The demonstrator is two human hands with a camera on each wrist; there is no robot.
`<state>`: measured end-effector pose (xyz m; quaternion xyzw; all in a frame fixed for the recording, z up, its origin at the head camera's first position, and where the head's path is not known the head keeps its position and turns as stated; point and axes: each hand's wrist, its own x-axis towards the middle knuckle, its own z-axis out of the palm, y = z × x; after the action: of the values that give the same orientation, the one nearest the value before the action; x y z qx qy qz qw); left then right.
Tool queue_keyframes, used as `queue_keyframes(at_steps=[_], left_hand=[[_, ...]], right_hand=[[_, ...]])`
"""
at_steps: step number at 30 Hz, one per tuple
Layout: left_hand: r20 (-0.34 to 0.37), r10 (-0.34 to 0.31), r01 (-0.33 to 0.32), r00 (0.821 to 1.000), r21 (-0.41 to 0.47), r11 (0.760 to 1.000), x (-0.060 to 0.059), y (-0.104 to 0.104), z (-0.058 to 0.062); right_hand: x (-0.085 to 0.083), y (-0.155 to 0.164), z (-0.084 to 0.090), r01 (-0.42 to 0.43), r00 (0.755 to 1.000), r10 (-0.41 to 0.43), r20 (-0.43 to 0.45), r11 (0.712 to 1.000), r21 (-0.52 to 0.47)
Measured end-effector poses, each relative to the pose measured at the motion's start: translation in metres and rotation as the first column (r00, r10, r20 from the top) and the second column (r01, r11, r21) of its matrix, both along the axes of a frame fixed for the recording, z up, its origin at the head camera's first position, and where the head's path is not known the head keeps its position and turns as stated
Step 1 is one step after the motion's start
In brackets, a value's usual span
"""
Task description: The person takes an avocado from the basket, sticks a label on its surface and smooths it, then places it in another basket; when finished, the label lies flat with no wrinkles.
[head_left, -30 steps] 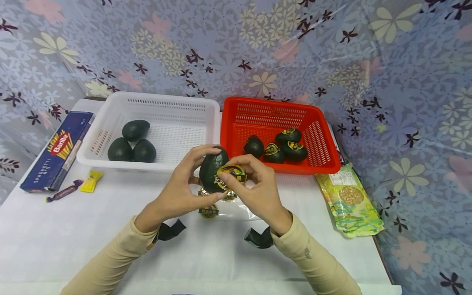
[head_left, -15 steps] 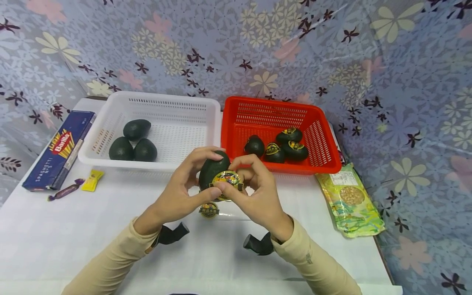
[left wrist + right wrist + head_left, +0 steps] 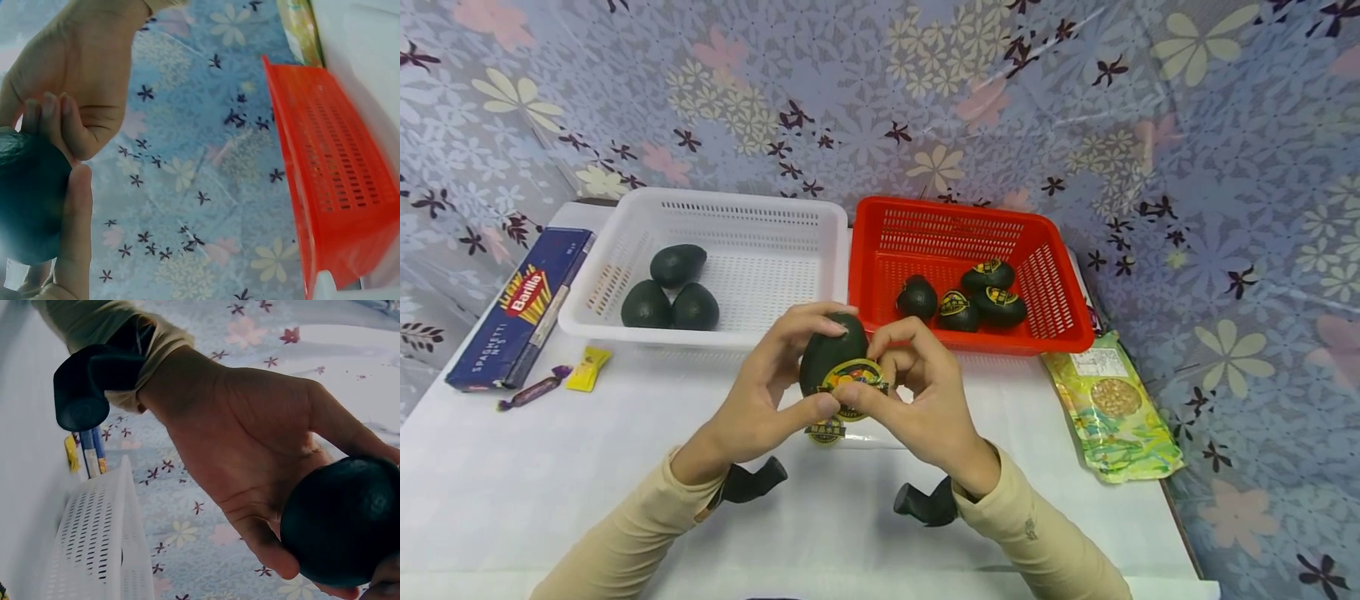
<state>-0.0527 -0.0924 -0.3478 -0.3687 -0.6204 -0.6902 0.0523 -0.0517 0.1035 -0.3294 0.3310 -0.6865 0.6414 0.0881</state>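
Note:
My left hand grips a dark green avocado above the table in front of the baskets, fingers over its top and thumb at its lower front. My right hand pinches a round gold and black sticker against the avocado's front. The left wrist view shows the avocado against my left thumb, with the right hand above it. From the right wrist, the avocado lies in the left palm. More stickers lie on a clear sheet below the hands.
A white basket at the back left holds three bare avocados. The red basket beside it holds several stickered avocados. A blue spaghetti box and two candies lie left, a snack pouch right.
Both hands and the avocado have sunk slightly toward the table. The sticker has shifted lower on the avocado's front and lies flatter against it.

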Motion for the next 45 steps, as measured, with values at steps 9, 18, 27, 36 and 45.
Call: queue_keyframes(at_steps=[9,18,27,36,45], left_hand=[[-0.003,-0.071,0.071,0.997,0.06,0.996,0.005,0.002,0.002],[-0.007,-0.133,0.133,0.991,0.092,0.987,0.006,0.003,-0.001],[0.022,-0.234,0.228,0.972,0.152,0.962,0.005,0.002,-0.002],[0.022,-0.261,0.255,0.965,0.15,0.955,-0.002,-0.002,-0.002],[0.073,-0.146,0.132,0.987,0.173,0.976,-0.017,-0.001,-0.004]], right_hand=[[0.006,0.002,0.001,-0.039,0.995,0.036,-0.093,0.999,-0.036],[0.004,0.005,-0.002,-0.177,0.984,0.172,-0.051,0.979,-0.105],[-0.001,0.011,-0.002,-0.2,0.98,0.201,0.008,0.977,-0.075],[-0.016,0.017,-0.01,-0.15,0.983,0.147,-0.108,0.989,-0.014],[-0.026,0.017,-0.014,0.133,0.99,-0.134,-0.043,0.99,-0.04]])
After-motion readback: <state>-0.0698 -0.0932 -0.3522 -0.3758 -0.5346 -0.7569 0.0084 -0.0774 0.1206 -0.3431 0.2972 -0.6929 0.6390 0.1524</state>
